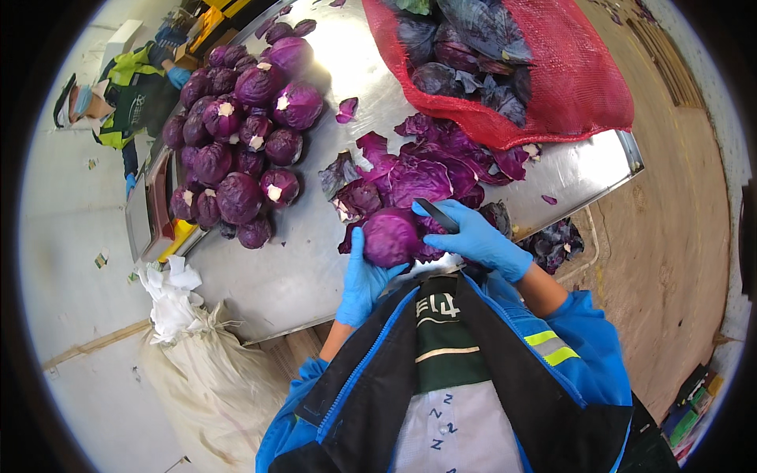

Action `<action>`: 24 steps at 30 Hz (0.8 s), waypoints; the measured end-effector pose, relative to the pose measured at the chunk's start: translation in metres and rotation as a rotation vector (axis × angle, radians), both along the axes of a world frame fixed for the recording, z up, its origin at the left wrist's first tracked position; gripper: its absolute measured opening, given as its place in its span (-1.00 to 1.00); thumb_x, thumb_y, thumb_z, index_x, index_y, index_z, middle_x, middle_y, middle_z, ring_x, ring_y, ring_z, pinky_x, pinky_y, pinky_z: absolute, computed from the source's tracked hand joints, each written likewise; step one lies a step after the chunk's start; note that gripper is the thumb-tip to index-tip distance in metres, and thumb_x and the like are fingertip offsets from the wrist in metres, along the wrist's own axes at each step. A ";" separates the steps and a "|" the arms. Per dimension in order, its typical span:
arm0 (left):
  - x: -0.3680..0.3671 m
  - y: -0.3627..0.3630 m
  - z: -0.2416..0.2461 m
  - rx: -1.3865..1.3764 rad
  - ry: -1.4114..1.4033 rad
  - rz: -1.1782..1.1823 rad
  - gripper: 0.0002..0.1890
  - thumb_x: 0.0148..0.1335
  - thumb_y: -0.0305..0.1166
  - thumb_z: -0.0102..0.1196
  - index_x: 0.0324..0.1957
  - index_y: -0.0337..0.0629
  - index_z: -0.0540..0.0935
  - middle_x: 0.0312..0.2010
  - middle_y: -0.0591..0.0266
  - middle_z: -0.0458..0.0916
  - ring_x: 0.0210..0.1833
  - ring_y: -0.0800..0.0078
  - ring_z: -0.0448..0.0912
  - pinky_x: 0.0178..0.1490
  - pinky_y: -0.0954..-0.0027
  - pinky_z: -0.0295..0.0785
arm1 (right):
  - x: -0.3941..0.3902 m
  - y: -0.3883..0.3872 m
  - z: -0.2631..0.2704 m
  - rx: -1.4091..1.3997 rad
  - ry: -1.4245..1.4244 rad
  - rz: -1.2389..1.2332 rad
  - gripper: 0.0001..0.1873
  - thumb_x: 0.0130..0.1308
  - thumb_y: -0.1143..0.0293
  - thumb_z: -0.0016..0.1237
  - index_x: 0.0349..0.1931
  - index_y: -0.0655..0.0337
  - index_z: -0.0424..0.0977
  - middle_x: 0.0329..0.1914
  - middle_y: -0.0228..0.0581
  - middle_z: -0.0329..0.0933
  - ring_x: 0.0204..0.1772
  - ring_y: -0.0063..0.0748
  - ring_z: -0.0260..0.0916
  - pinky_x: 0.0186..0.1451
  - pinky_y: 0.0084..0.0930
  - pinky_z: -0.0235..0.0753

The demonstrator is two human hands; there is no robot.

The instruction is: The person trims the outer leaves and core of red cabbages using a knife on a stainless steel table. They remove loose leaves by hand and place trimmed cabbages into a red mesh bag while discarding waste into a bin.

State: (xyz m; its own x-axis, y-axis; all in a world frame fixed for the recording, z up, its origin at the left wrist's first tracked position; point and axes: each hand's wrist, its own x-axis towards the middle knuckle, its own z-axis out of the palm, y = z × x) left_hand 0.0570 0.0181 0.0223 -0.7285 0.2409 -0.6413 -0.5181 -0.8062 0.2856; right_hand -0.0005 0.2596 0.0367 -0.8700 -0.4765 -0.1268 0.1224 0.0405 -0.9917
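A peeled red cabbage head (390, 236) rests in my left hand (362, 287), its gloved fingers cupping the near left side. My right hand (482, 236), also in a blue glove, grips the black handle of what looks like a knife (436, 215); I cannot see a blade. Just beyond both hands, loose purple cabbage leaves (423, 177) lie heaped on the metal table (278, 284). A red mesh sack (573, 77) lies open past them, with dark unpeeled cabbages (455, 50) in its mouth.
Trimmed red cabbages (236, 148) are piled at the table's left. Beside the near left edge stands a woven sack (213, 378) topped with white scraps (171, 295). Below the right edge, a bin (585, 242) holds dark leaves. A co-worker (130, 94) stands beyond the pile.
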 end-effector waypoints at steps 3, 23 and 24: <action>0.005 0.019 0.016 -0.416 0.234 -0.177 -0.14 0.29 -0.27 0.17 0.50 0.09 -0.06 0.35 0.05 0.25 0.30 0.07 0.39 0.23 0.00 0.43 | -0.012 -0.006 -0.001 -0.150 -0.339 -0.016 -0.41 0.22 0.33 0.16 0.29 0.11 0.39 -0.20 -0.40 0.51 -0.17 -0.60 0.45 -0.15 -0.62 0.45; -0.008 0.015 0.043 -1.729 1.144 -0.417 -0.08 -0.16 -0.32 0.53 0.32 -0.06 0.37 0.35 -0.09 0.15 0.35 -0.02 0.29 0.30 0.15 0.37 | -0.034 0.001 -0.035 -0.845 -0.720 -0.019 -0.22 0.03 0.44 -0.10 0.37 0.39 0.18 0.48 -0.02 0.15 0.40 -0.24 0.24 0.49 -0.38 0.15; -0.008 0.016 0.042 -1.622 1.118 -0.435 -0.12 -0.09 -0.28 0.48 0.33 0.00 0.36 0.43 -0.18 0.05 0.43 -0.14 0.17 0.39 0.08 0.23 | -0.033 0.000 -0.036 -0.855 -0.719 -0.037 -0.24 0.03 0.43 -0.10 0.35 0.40 0.21 0.47 -0.02 0.18 0.31 -0.29 0.33 0.41 -0.44 0.27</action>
State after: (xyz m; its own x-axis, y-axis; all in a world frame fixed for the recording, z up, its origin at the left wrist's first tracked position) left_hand 0.0485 0.0341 0.0641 -0.9462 0.2530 0.2016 0.3154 0.5830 0.7488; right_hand -0.0331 0.2599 0.0009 -0.7418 -0.6226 -0.2494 0.6654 -0.6366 -0.3898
